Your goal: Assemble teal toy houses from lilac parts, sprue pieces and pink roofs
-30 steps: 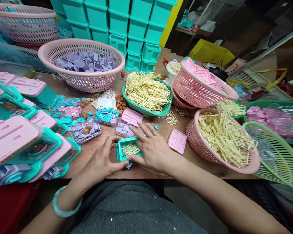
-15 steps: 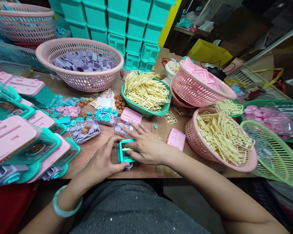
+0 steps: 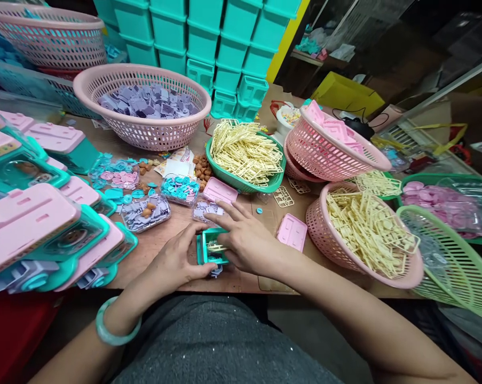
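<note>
- Right now the person is sitting at the worktop [image 3: 168, 242], both hands closing on a small teal tray [image 3: 212, 249] lying near its front edge, straight in front of the body.
- Their left hand [image 3: 175, 261] is gripping the tray's left end, thumb along the near side and fingers curling over the far corner; that grip is pinching the tray.
- Their right hand [image 3: 245, 240] is lying over the tray's right part with fingers spread flat, pressing down on it rather than closing round it.
- Inside the tray a cream lattice piece [image 3: 215, 247] is showing between the two hands.
- The tray's long axis is running left to right across the worktop, so each hand is meeting one end; the two are about equally near, the right covering more of it.
- A small lilac piece [image 3: 215, 271] is peeking out just beneath the tray's near edge, touching it as far as I can tell.
- A pink lid [image 3: 292, 232] is lying flat to the right, apart from the right hand, beside a pink basket of cream lattice parts [image 3: 369, 229].
- Clear packets of lilac and teal bits [image 3: 145, 212] are sitting just beyond the left hand.
</note>
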A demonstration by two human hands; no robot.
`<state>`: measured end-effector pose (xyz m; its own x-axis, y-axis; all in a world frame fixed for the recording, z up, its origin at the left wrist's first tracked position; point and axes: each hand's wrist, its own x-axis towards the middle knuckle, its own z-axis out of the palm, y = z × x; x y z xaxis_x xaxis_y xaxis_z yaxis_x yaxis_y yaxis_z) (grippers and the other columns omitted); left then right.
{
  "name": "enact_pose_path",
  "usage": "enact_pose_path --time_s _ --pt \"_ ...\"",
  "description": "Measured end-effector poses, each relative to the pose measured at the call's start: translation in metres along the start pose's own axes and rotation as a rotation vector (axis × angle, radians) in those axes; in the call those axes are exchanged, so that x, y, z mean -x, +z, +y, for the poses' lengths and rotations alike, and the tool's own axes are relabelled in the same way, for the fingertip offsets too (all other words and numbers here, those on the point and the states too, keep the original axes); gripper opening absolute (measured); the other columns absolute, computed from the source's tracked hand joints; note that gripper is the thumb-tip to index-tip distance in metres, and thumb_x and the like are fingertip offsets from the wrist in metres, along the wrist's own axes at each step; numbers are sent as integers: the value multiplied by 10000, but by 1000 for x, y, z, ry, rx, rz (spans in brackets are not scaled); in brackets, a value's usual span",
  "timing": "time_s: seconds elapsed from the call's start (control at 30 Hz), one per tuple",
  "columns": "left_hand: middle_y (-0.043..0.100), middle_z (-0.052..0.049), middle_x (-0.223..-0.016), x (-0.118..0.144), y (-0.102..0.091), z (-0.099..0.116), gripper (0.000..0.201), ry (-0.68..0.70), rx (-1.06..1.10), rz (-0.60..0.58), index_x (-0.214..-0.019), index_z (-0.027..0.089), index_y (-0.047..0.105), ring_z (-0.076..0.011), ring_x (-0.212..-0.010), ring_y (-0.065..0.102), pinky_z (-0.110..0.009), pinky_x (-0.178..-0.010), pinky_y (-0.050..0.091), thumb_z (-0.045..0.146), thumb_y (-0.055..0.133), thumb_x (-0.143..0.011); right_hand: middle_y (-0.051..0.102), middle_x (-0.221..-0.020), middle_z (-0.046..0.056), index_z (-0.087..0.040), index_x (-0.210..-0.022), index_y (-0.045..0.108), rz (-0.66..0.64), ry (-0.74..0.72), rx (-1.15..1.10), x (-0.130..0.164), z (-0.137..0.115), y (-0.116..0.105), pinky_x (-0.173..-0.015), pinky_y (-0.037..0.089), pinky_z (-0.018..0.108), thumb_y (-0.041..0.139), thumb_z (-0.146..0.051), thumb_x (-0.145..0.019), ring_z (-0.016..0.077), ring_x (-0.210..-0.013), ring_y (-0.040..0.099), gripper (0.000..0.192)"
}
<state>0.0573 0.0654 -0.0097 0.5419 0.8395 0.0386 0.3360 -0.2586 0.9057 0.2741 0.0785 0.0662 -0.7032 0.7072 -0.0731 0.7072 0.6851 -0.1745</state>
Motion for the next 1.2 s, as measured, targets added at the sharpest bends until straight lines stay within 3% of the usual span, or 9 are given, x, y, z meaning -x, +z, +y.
enact_pose_path --time_s 0.2,0.33,0.4,0.47,0.6,0.7,0.9,1.13,1.2 --pt "547 -79 -1519 -6 -5 24 785 33 129 59 -1409 315 517 -346 -1438 466 -563 -1224 349 373 888 -720 605 -1362 100 -227 -1069 737 363 136 -397 25 1 -22 -1145 417 544 596 -218 -971 290 -1355 491 172" --pt "745 -38 -1146 -21 -9 44 304 2 553 236 -1092 253 664 -257 -1113 699 -418 -998 573 451 745 -876 483 -1490 154 -200 -1276 599 393 137 -458 12 -5 -19 -1170 404 533 554 -330 -1017 282 -1431 423 293" --pt "755 -8 -931 -24 -13 43 233 -99 719 359 -968 230 647 -212 -898 735 -358 -845 615 435 727 -892 365 -1603 172 -183 -1338 558 372 103 -392 7 0 -16 -1216 341 542 583 -342 -1004 281 -1522 305 370" --pt "753 4 -863 -22 -17 35 275 -212 831 460 -961 220 633 -212 -830 743 -346 -777 624 411 785 -835 309 -1664 122 -218 -1288 630 249 38 -247 6 9 -14 -1245 256 587 627 -271 -976 302 -1573 196 316" --pt "781 -8 -893 -13 -21 16 373 -312 912 582 -988 209 633 -251 -906 765 -368 -807 633 358 857 -730 346 -1672 26 -250 -1048 777 -85 -187 62 -3 25 -1 -1244 194 647 665 -146 -930 367 -1587 140 192" --pt "795 -27 -927 -9 -18 13 416 -335 954 587 -1021 192 665 -257 -961 764 -355 -838 630 320 881 -690 378 -1656 30 -226 -976 798 -151 -232 178 -20 24 15 -1256 217 607 682 -196 -938 363 -1577 196 126" --pt "804 -35 -939 -5 -13 22 422 -368 1027 555 -1014 184 720 -246 -948 766 -313 -817 627 329 916 -670 480 -1593 63 -183 -848 798 -140 -241 164 -33 25 24 -1251 267 581 703 -193 -923 378 -1560 242 122" --pt "807 -36 -931 -9 -6 17 380 -422 1048 580 -1016 177 744 -214 -842 765 -271 -725 622 337 887 -703 540 -1526 122 -181 -1019 769 148 -219 -171 -2 33 12 -1168 423 546 599 -211 -985 303 -1541 292 177" --pt "807 -40 -923 -11 -7 18 359 -431 1049 593 -1007 169 746 -226 -865 766 -286 -745 623 328 872 -711 527 -1540 109 -199 -1051 770 138 -181 -158 2 31 15 -1158 427 561 606 -205 -980 320 -1535 300 179"
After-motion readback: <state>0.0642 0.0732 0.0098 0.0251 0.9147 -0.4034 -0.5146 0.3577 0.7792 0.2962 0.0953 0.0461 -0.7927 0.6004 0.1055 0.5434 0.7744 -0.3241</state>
